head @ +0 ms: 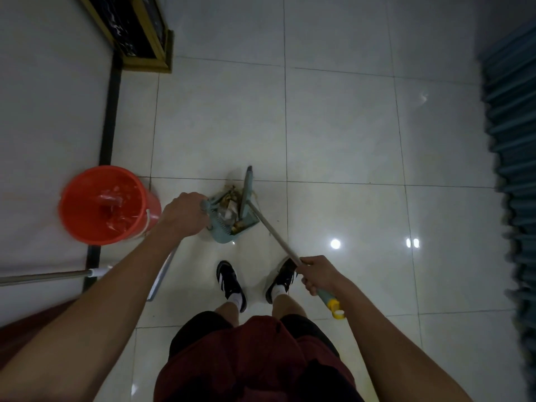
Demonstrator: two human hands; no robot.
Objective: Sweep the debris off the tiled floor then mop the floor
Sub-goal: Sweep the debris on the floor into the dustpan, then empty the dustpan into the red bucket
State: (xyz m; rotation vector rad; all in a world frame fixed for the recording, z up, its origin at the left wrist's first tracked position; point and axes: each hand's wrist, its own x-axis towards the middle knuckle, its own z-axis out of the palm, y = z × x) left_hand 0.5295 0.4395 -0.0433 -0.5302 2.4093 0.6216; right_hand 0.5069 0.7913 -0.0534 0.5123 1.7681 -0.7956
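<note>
Gripping the top of the dustpan [232, 220], the left hand [181, 214] is closed tight around its pale teal plastic handle, while the right hand [317, 274] is wrapped fully around the broom [271, 226], low on its smooth metal shaft near the teal and yellow grip. The debris [230, 198], a brownish tangle of scraps, lies at twelve o'clock from the person's shoes [230, 281], partly inside the pan's mouth and partly against the flat broom head. The shaft's long axis runs from the right hand toward ten o'clock, so the next stroke probably pushes leftward into the pan, with the left hand nearer the pile. An orange plastic bucket [108, 204] with water stands at nine o'clock beside a mop handle [46, 275] lying across the glossy tiled floor [348, 134].
</note>
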